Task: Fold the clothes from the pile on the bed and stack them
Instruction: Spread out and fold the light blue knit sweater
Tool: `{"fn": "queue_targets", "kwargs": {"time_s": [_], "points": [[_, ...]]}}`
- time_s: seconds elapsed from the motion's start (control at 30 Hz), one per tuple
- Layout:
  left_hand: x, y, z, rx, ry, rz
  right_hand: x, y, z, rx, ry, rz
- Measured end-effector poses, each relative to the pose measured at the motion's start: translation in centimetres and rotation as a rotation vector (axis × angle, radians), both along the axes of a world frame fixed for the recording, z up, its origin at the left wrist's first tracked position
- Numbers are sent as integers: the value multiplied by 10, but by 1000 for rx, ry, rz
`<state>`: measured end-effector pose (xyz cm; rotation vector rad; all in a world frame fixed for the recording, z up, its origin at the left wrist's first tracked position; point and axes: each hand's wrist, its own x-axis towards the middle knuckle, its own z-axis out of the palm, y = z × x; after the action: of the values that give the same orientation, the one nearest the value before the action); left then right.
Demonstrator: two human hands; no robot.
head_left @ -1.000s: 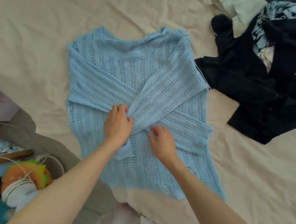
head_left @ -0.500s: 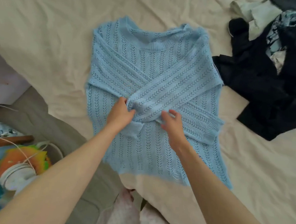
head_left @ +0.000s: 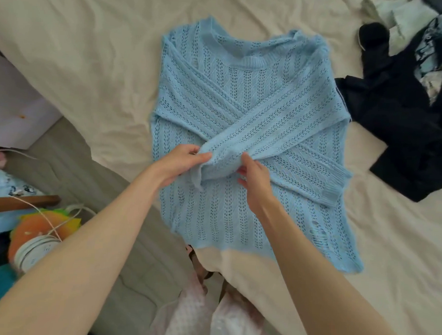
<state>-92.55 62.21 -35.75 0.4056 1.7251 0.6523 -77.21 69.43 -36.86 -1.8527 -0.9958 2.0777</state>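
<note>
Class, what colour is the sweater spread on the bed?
Light blue, an open-knit sweater, clearest in the head view.

Bare forearms, no sleeves (pale pink garment [head_left: 194,317] below).

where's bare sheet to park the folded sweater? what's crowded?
Free: the wide bare sheet left of the blue sweater, up to the bed's left edge; also the patch right of the sweater's hem, below the dark clothes pile. Crowded: the top right, where the pile touches the sweater's right side. Both hands hold the sleeve at centre.
</note>
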Motion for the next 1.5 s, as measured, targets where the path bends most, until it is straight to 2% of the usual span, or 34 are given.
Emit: {"fn": "queue_targets", "kwargs": {"time_s": [0.1,0.23,0.33,0.43,0.53,0.7,0.77,0.83,0.9,1.03,1.1,1.3,1.4,1.5], "points": [[-2,-17,-5,27,92,-58,5,-13,1,-16,113,-58],[-2,-32,-13,64,54,140,14,-26,1,-238,187,-119],[-4,-39,-20,-3,64,116,16,-36,0,-311,140,23],[-8,-50,-22,-50,42,-20,16,-49,-4,-151,-1,244],[-9,-71,-26,-98,-48,-60,21,-61,-6,-35,-92,306],[5,-116,-46,-207,-7,81,34,-82,-11,-75,-155,431],[11,-129,-55,-228,86,150,38,-86,-14,-18,-216,382],[10,-136,-60,-210,238,217,44,-84,-15,121,-317,311],[5,-136,-64,-158,302,233,57,-77,-13,302,-446,321],[2,-124,-68,-21,208,234,100,-53,-6,556,-649,376],[5,-121,-70,-17,146,255,123,-39,-6,625,-764,445],[41,-147,-70,-137,59,157,196,-17,-11,552,-1006,512],[71,-174,-70,-166,143,218,229,-18,-12,460,-1015,520],[100,-199,-68,-123,236,367,259,-19,-19,389,-1005,442]]}}
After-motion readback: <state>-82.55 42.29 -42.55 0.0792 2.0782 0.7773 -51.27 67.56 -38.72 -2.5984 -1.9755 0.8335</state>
